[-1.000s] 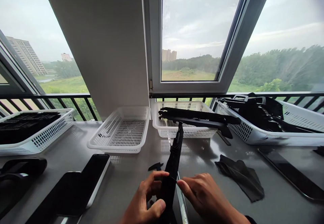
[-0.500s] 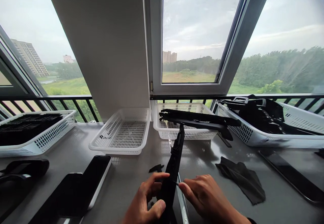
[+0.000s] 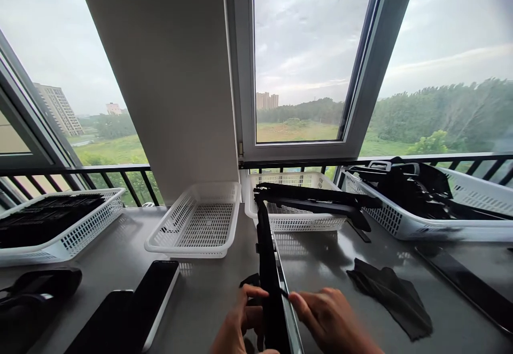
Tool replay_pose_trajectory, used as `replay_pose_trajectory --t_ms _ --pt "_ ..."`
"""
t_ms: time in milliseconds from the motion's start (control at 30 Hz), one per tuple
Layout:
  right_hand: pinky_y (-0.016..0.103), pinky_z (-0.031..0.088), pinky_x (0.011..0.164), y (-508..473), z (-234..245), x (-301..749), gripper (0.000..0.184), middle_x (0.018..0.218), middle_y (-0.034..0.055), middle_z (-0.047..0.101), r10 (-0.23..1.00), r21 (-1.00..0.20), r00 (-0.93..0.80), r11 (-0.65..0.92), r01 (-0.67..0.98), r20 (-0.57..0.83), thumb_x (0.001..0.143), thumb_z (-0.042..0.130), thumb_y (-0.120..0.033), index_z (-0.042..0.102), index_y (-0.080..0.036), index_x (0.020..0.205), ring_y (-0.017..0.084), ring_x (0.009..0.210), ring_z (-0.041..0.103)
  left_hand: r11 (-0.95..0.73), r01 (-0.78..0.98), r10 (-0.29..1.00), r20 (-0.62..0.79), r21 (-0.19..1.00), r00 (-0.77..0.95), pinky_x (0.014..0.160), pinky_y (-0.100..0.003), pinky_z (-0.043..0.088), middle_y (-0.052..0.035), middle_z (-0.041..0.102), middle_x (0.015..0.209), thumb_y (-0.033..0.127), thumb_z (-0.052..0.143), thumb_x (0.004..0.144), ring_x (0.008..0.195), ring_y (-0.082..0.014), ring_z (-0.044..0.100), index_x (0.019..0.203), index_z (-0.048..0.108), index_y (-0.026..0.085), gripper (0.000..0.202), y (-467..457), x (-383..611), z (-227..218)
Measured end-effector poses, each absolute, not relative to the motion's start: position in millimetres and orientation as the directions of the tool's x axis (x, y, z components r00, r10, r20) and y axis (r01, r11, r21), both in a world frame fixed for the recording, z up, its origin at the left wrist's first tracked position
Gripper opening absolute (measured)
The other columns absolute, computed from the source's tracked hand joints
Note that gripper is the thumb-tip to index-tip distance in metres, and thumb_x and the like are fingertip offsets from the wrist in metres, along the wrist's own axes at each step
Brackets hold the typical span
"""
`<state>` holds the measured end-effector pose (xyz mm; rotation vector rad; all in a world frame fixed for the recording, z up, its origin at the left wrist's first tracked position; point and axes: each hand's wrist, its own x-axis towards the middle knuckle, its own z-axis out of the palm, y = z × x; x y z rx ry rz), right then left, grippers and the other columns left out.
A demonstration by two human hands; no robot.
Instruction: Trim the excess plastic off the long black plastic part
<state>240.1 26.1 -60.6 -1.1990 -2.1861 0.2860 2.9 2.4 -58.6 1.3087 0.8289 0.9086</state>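
Observation:
My left hand (image 3: 242,324) is closed around the near part of a long black plastic strip (image 3: 268,260), its fingers on the strip's left side. My right hand (image 3: 331,316) is closed in a pinch on a thin dark piece (image 3: 284,293) against the strip's right edge; its kind is too small to make out. A shiny silver strip (image 3: 294,324) runs along that same edge, and I cannot tell whether it is joined to the black one. Partly hidden behind my left fingers, a small black piece (image 3: 250,280) lies on the grey table (image 3: 200,300).
Several white plastic baskets stand along the back: one with stacked black parts (image 3: 52,215), a bare one (image 3: 196,250), one with long black parts (image 3: 316,194) across it, and a full one (image 3: 417,228). Two phones (image 3: 154,295) lie left, a dark cloth (image 3: 390,295) and glossy black panel (image 3: 465,284) right.
The black strip has turned, its far end swinging left and its right edge coming into view with the silver strip. Both hands have shifted slightly down and right in view, keeping their grips.

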Motion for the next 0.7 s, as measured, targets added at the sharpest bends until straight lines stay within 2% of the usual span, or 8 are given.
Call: replay_pose_trajectory --t_ms 67,133,233,267,333,400,467,700 --pt "0.033 0.018 0.054 26.8 -59.6 242.3 0.077 0.048 -0.0034 0.049 0.831 -0.459 -0.388 0.547 0.700 0.399 0.119 0.020 -0.055 0.059 -0.021 0.062 0.010 0.041 0.038 0.019 -0.058 0.912 0.007 0.998 0.411 0.083 -0.034 0.047 -0.0038 0.080 0.099 0.031 0.093 0.077 0.086 -0.0203 0.068 0.129 0.050 0.027 0.067 -0.6 1.9 -53.7" --pt "0.033 0.018 0.054 25.2 -57.0 241.3 0.077 0.048 -0.0027 0.052 0.811 -0.423 -0.405 0.571 0.704 0.421 0.119 0.020 -0.054 0.058 -0.021 0.061 0.010 0.040 0.043 -0.011 -0.061 0.916 0.034 0.998 0.399 0.090 -0.037 0.048 -0.0057 0.081 0.103 0.040 0.091 0.080 0.093 -0.0239 0.071 0.145 0.044 0.028 0.081 -2.1 2.1 -50.0" --pt "0.032 0.021 0.055 20.6 -53.9 234.7 0.073 0.049 -0.0023 0.058 0.768 -0.350 -0.463 0.623 0.699 0.442 0.119 0.024 -0.051 0.058 -0.021 0.062 0.009 0.041 0.049 -0.032 -0.121 0.934 0.073 0.992 0.349 0.096 -0.041 0.048 -0.0047 0.080 0.103 0.060 0.088 0.081 0.096 -0.0265 0.073 0.171 0.006 0.030 0.126 -2.5 3.9 -44.1" --pt "0.031 0.021 0.055 19.2 -53.4 232.3 0.073 0.049 -0.0024 0.059 0.754 -0.332 -0.487 0.641 0.692 0.441 0.120 0.024 -0.051 0.057 -0.021 0.062 0.008 0.040 0.049 -0.029 -0.134 0.941 0.072 0.991 0.331 0.093 -0.040 0.049 -0.0033 0.078 0.097 0.065 0.085 0.084 0.090 -0.0252 0.072 0.173 -0.007 0.029 0.133 -2.5 4.6 -41.8" --pt "0.030 0.022 0.054 17.6 -53.2 228.9 0.074 0.048 -0.0028 0.058 0.720 -0.293 -0.537 0.680 0.672 0.439 0.119 0.023 -0.054 0.055 -0.021 0.061 0.007 0.039 0.046 0.008 -0.143 0.946 0.038 0.990 0.322 0.078 -0.034 0.048 0.0020 0.070 0.081 0.071 0.076 0.089 0.072 -0.0193 0.063 0.172 -0.016 0.025 0.133 -2.5 5.6 -37.5" --pt "0.029 0.021 0.052 17.8 -52.9 228.3 0.076 0.046 -0.0031 0.056 0.691 -0.261 -0.561 0.706 0.658 0.455 0.119 0.023 -0.056 0.051 -0.020 0.058 0.006 0.037 0.042 0.066 -0.155 0.933 -0.006 0.986 0.359 0.063 -0.027 0.037 0.0075 0.056 0.069 0.073 0.070 0.093 0.060 -0.0136 0.047 0.172 -0.015 0.022 0.128 -2.5 5.9 -35.1" --pt "0.028 0.022 0.052 19.1 -52.2 230.0 0.076 0.046 -0.0033 0.055 0.686 -0.262 -0.574 0.714 0.649 0.447 0.119 0.024 -0.057 0.051 -0.020 0.058 0.006 0.037 0.042 0.086 -0.181 0.918 -0.007 0.980 0.397 0.059 -0.025 0.029 0.0089 0.048 0.068 0.075 0.069 0.093 0.058 -0.0112 0.037 0.173 -0.013 0.022 0.126 -2.3 5.8 -35.2" --pt "0.028 0.022 0.050 20.8 -51.5 231.2 0.077 0.044 -0.0029 0.055 0.706 -0.327 -0.528 0.696 0.639 0.472 0.116 0.029 -0.064 0.057 -0.020 0.058 0.007 0.037 0.046 0.097 -0.214 0.894 0.009 0.972 0.448 0.055 -0.023 0.029 0.0089 0.045 0.067 0.066 0.077 0.091 0.056 -0.0095 0.033 0.174 0.014 0.021 0.114 0.1 3.9 -38.6"
